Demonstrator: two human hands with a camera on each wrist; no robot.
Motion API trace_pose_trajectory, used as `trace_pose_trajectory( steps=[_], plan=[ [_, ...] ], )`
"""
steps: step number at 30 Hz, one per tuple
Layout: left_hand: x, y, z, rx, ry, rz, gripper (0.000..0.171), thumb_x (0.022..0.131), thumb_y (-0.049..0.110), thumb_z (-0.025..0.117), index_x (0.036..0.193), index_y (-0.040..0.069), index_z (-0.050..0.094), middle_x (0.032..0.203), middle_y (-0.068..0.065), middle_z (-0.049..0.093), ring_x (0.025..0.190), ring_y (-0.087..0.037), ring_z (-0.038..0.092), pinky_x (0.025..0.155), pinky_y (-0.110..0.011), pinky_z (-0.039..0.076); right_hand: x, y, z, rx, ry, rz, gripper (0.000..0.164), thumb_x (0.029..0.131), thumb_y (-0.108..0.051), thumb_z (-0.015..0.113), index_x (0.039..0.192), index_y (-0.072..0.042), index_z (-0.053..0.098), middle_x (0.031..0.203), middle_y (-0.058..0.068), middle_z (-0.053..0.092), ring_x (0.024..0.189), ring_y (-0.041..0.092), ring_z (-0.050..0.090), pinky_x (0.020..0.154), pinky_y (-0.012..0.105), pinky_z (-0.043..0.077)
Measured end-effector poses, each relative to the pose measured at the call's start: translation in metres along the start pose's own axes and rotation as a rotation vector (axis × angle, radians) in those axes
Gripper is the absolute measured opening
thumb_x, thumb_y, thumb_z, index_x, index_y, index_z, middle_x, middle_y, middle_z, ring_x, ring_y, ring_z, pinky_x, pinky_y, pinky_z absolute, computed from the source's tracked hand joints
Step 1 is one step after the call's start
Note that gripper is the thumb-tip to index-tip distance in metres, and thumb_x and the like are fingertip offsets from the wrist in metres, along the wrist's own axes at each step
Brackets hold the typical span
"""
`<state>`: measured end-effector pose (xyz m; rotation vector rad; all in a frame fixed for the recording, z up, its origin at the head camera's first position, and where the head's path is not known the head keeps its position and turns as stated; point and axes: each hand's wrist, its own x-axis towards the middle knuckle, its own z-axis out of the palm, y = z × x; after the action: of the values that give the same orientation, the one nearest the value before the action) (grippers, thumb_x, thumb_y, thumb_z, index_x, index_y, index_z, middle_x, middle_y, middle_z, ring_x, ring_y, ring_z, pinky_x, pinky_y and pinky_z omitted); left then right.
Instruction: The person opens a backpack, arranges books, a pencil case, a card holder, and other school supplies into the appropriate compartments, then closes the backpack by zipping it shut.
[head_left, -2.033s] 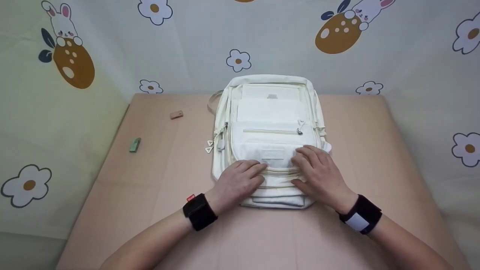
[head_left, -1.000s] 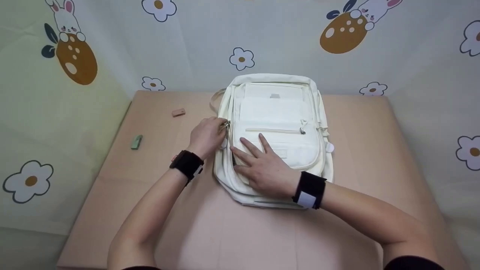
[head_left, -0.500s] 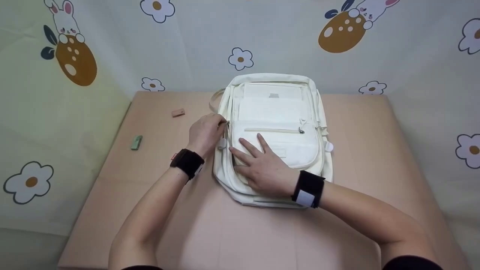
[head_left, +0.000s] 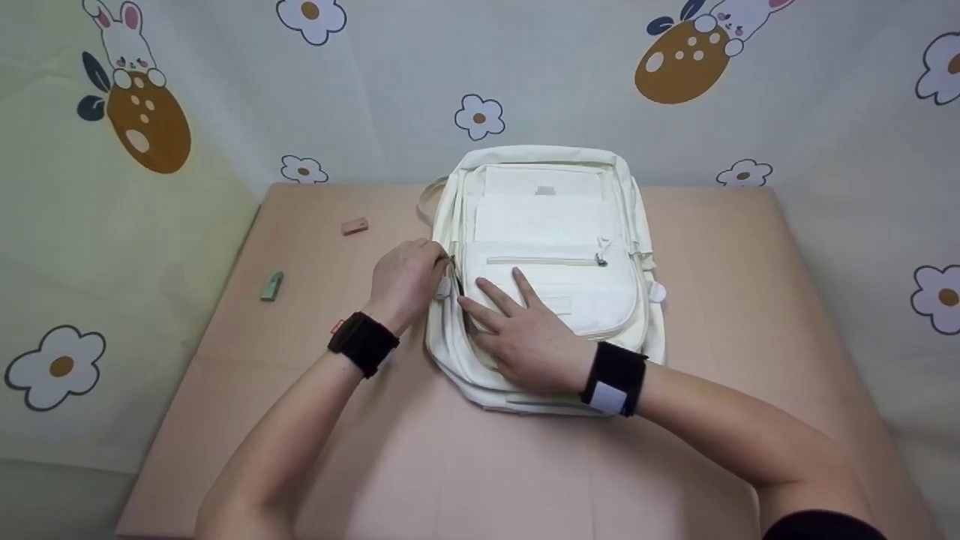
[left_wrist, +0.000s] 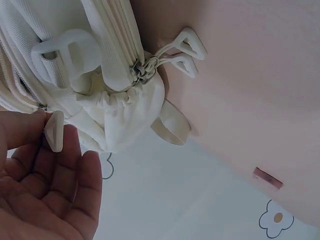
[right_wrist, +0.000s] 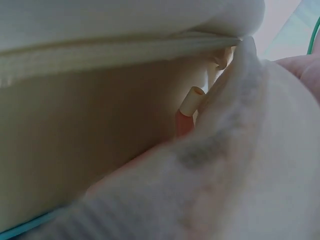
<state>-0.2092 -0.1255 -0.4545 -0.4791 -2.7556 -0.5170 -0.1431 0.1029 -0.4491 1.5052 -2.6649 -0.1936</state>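
A cream backpack (head_left: 544, 217) lies front up on the table, top end away from me. At its left side, my left hand (head_left: 405, 281) pinches a zipper pull, a pale tab (left_wrist: 55, 131) that shows between thumb and finger in the left wrist view. My right hand (head_left: 525, 337) rests on the bag's lower front, fingers spread, beside the parted zipper edge. In the right wrist view, the pocket gapes open. A salmon-coloured stick with a pale tubular end (right_wrist: 191, 101) and a teal strip (right_wrist: 27, 225) show inside.
Left of the bag on the pinkish table (head_left: 360, 450) lie a small pink block (head_left: 355, 226) and a small green block (head_left: 271, 286). Two triangular zipper pulls (left_wrist: 187, 47) dangle from another zipper. A patterned cloth (head_left: 390, 97) hangs behind and at both sides.
Both hands have left the bag's lower edge: the left went to the side zipper, the right spread on the front. Over the last half second, the left hand drew the zipper pull slightly towards me.
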Motion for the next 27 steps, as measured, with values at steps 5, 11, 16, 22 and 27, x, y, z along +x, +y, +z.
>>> trace_pose_trajectory(
  steps=[5,11,16,22,27],
  plan=[
    [-0.017,0.008,-0.004,0.029,-0.005,0.066,0.009,0.098,0.016,0.068,0.095,0.009,0.074,0.086,-0.005,0.070,0.074,-0.027,0.062,0.063,-0.043,0.050,0.000,0.000,-0.001,0.002,-0.008,-0.002,0.032,0.104,-0.035,0.051,0.124,-0.020,0.071,0.167,0.008,0.026,0.155,0.041,0.008,0.115,0.073,0.007],
    [-0.026,0.011,-0.003,0.016,-0.028,0.068,0.007,0.098,0.016,0.068,0.095,0.011,0.073,0.088,-0.005,0.071,0.075,-0.026,0.063,0.063,-0.042,0.049,-0.001,0.000,-0.001,0.034,0.002,0.007,0.033,0.106,-0.036,0.048,0.128,-0.023,0.069,0.168,0.007,0.025,0.155,0.039,0.007,0.116,0.072,0.005],
    [-0.026,0.011,-0.002,-0.038,-0.043,0.060,0.007,0.099,0.019,0.069,0.096,0.013,0.072,0.090,-0.002,0.071,0.076,-0.024,0.063,0.065,-0.041,0.050,-0.011,-0.002,-0.004,0.044,0.041,-0.006,0.042,0.106,-0.032,0.047,0.146,-0.022,0.057,0.167,0.009,0.027,0.154,0.040,0.012,0.117,0.070,0.010],
    [-0.028,0.007,-0.001,-0.077,-0.024,0.064,0.007,0.098,0.020,0.071,0.096,0.013,0.072,0.092,-0.001,0.072,0.078,-0.023,0.064,0.067,-0.042,0.051,-0.033,-0.001,-0.011,0.094,0.127,-0.005,0.046,0.106,-0.028,0.051,0.151,-0.022,0.053,0.165,0.012,0.030,0.153,0.039,0.018,0.118,0.066,0.015],
    [-0.029,0.007,0.000,-0.092,-0.009,0.068,0.008,0.098,0.019,0.071,0.094,0.013,0.071,0.090,-0.001,0.071,0.076,-0.023,0.063,0.065,-0.041,0.050,-0.060,0.003,-0.012,0.130,0.194,-0.003,0.037,0.105,-0.024,0.053,0.140,-0.024,0.063,0.163,0.012,0.035,0.152,0.040,0.021,0.118,0.067,0.016]
  ],
)
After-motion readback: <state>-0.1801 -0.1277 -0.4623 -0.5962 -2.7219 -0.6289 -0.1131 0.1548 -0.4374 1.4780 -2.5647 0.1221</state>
